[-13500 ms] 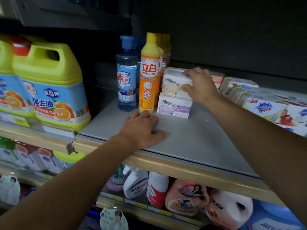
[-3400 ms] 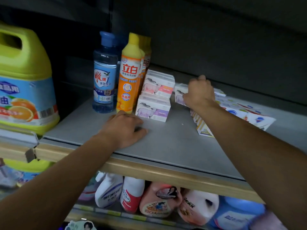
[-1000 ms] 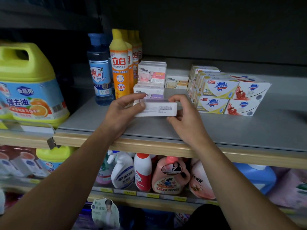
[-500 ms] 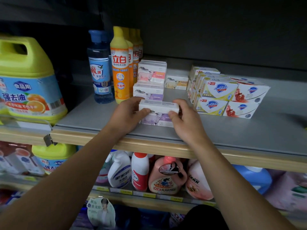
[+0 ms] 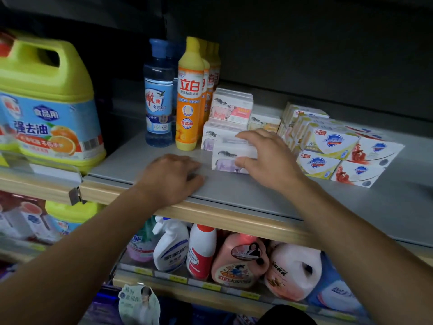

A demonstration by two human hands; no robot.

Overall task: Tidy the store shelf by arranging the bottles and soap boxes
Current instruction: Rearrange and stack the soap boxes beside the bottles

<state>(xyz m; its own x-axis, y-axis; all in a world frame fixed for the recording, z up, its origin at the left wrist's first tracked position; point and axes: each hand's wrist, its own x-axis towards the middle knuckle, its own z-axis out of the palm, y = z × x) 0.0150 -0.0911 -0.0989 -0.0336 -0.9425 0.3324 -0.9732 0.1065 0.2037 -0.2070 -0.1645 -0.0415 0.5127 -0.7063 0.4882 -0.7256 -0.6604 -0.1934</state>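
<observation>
Right hand (image 5: 267, 158): holds the front soap box (image 5: 228, 156), fingers on top, thumb at its front.
Left hand (image 5: 173, 178): rests flat and loose on the shelf (image 5: 234, 191).
Soap box: front of the shelf, right of the orange bottle (image 5: 188, 97).
Tip: push it straight back in line.
Writing: orange bottle says 立白; jug (image 5: 46, 109) says 强去油.

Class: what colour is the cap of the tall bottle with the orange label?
Yellow cap, clearest in the head view.

Bottles (image 5: 189, 95) left of soap boxes (image 5: 230, 109), all on shelf (image 5: 257, 195).
</observation>
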